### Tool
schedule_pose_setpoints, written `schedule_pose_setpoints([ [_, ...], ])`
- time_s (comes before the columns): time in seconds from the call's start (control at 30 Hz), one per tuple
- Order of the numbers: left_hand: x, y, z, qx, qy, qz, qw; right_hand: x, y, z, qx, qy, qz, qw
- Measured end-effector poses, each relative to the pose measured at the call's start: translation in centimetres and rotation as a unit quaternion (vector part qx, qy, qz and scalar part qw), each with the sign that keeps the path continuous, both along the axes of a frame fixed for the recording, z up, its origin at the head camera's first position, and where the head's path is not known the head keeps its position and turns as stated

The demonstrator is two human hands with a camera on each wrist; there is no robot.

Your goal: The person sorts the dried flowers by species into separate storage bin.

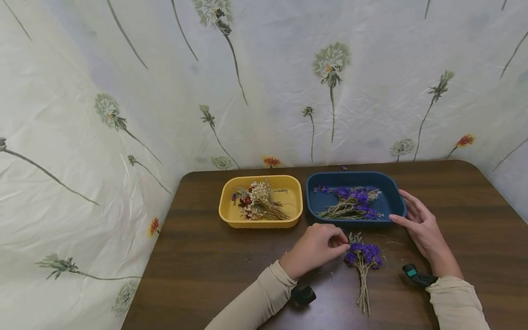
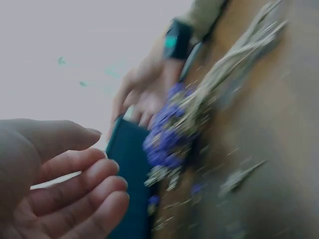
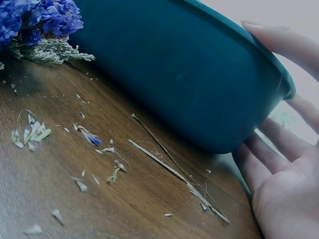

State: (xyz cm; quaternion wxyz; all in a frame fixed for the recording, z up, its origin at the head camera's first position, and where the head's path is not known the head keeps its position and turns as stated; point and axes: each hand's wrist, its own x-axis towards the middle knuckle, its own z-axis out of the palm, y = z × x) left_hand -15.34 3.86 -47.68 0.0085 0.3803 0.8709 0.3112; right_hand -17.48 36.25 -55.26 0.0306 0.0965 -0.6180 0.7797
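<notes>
A blue tray [image 1: 352, 224] stands at the back of the table with bunches of dried purple flowers [image 1: 359, 197] in it. My right hand [image 1: 425, 227] holds its right end, thumb on the front corner and fingers along the side. In front of the tray lies a tied-looking bunch of purple dried flowers [image 1: 365, 256], stems toward me. My left hand [image 1: 317, 247] hovers by the flower heads, fingers loosely bent; the left wrist view shows nothing between them. That view is blurred.
A yellow tray [image 1: 260, 224] left of the blue one holds dried flowers [image 1: 261, 201] in white and red. Loose stems [image 3: 169, 169] and petal bits [image 3: 35, 134] are scattered on the wooden table [image 1: 198, 275]. A flower-printed sheet [image 1: 272, 91] hangs behind.
</notes>
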Motion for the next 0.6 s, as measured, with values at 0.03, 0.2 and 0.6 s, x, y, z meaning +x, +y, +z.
schedule_pose_setpoints([
  [0.03, 0.5, 0.0, -0.3, -0.007, 0.002, -0.001, 1.0000, 0.0, 0.0, 0.0, 0.003, -0.003, -0.002, 1.0000],
  [0.2, 2.9, 0.4, -1.5, -0.053, 0.016, 0.011, 0.9984, 0.0, 0.1, 0.0, 0.012, -0.012, -0.010, 0.9998],
  [0.6, 5.1, 2.1, -3.3, -0.136, 0.032, 0.075, 0.9874, 0.0, 0.1, 0.2, 0.007, -0.007, -0.005, 0.9999],
])
